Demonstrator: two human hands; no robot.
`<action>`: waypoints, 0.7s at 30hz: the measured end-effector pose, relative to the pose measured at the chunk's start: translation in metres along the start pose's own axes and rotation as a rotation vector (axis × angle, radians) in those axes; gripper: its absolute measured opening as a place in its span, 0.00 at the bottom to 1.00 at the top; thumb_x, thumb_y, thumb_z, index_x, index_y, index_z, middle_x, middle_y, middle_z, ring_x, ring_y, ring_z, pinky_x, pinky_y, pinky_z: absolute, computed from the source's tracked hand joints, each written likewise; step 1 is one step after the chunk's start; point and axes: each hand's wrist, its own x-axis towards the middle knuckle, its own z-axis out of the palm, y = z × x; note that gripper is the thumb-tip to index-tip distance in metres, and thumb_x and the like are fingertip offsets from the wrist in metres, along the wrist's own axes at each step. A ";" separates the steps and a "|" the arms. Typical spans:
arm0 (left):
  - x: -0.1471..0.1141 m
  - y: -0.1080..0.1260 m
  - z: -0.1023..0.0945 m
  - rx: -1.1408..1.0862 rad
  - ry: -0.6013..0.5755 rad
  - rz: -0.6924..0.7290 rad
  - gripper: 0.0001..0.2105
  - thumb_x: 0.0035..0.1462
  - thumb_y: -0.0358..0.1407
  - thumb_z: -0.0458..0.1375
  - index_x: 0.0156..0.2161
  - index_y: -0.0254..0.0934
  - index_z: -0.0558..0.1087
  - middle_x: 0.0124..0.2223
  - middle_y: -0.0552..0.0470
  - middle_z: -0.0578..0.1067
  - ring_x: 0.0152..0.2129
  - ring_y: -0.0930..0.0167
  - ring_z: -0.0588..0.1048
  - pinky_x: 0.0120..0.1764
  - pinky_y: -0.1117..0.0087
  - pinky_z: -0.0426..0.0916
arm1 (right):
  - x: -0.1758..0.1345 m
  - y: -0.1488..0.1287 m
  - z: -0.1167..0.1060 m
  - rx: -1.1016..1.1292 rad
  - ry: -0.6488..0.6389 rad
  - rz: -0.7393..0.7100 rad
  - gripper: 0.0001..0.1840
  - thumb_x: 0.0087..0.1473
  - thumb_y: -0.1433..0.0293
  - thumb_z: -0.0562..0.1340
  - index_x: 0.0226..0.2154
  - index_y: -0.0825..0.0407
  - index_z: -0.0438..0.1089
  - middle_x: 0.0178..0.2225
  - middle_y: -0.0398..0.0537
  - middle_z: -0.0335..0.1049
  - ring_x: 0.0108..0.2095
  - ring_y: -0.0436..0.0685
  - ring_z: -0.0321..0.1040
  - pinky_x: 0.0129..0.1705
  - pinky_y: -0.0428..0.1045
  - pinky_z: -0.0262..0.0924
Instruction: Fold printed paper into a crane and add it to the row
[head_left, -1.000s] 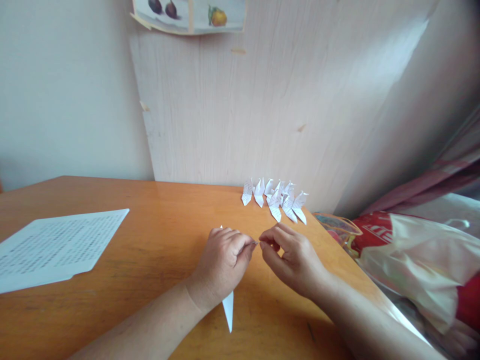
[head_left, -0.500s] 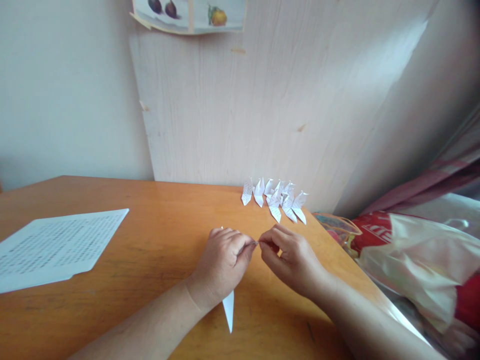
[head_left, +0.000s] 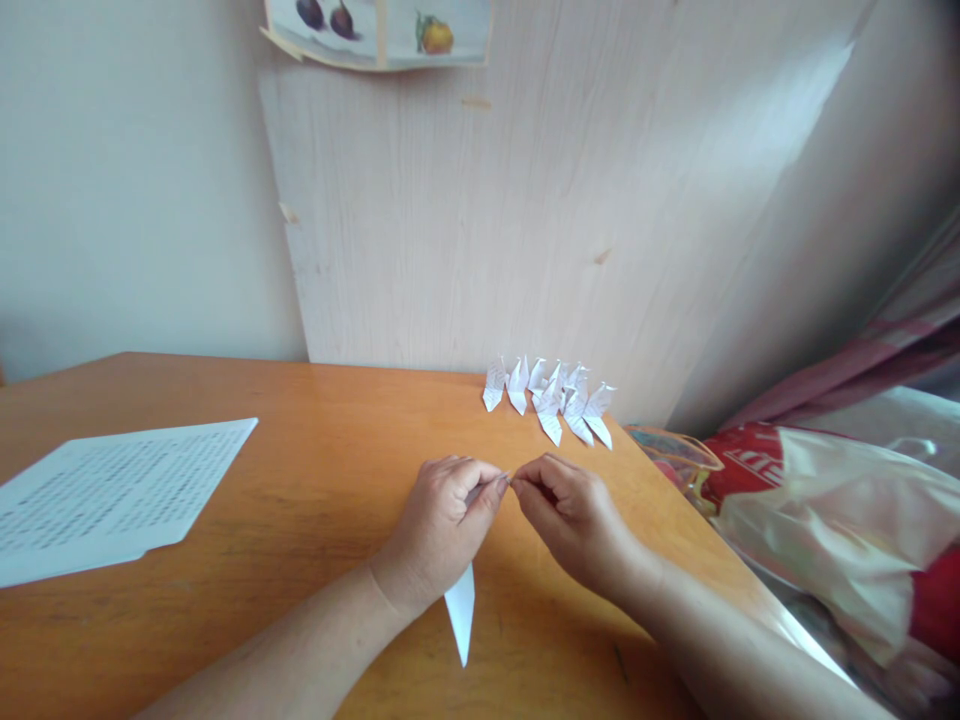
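My left hand [head_left: 452, 525] is closed around a folded white paper piece [head_left: 463, 622], whose pointed end sticks out below the wrist. Most of that paper is hidden by the palm and fingers. Close beside it, my right hand [head_left: 568, 515] is closed in a pinch, its thumb and forefinger meeting the left fingertips at a tiny tip of the paper. Beyond the hands, several folded paper cranes [head_left: 550, 408], some with print on them, stand in a cluster near the table's back right edge.
A stack of printed sheets [head_left: 142, 495] lies on the left of the wooden table [head_left: 322, 440]. Past the table's right edge are a white and red plastic bag [head_left: 840, 530] and a pinkish cloth [head_left: 847, 340]. A pale board [head_left: 450, 220] backs the table, with a fruit picture [head_left: 435, 35] on it.
Both hands have shifted slightly, with the pinched fingertips a little higher and further left. More of the paper's pointed end shows under my left hand.
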 end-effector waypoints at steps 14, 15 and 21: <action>-0.002 -0.001 0.004 -0.197 -0.018 -0.125 0.10 0.62 0.41 0.58 0.33 0.39 0.77 0.30 0.52 0.77 0.30 0.69 0.73 0.34 0.71 0.64 | -0.001 -0.003 0.005 0.028 0.050 -0.003 0.08 0.60 0.74 0.58 0.30 0.51 0.70 0.26 0.43 0.68 0.27 0.51 0.66 0.30 0.46 0.59; -0.002 -0.001 0.004 -0.214 -0.021 -0.132 0.10 0.62 0.41 0.58 0.33 0.39 0.76 0.29 0.52 0.76 0.29 0.69 0.73 0.34 0.71 0.64 | -0.001 -0.003 0.005 0.022 0.054 -0.005 0.08 0.60 0.74 0.58 0.29 0.51 0.70 0.26 0.43 0.68 0.27 0.51 0.66 0.30 0.46 0.59; -0.002 -0.002 0.005 -0.268 -0.037 -0.167 0.11 0.62 0.41 0.57 0.33 0.38 0.76 0.29 0.53 0.76 0.29 0.71 0.72 0.34 0.72 0.65 | -0.001 -0.001 0.009 0.020 0.067 0.024 0.09 0.60 0.72 0.58 0.28 0.51 0.70 0.26 0.44 0.69 0.27 0.51 0.66 0.29 0.46 0.59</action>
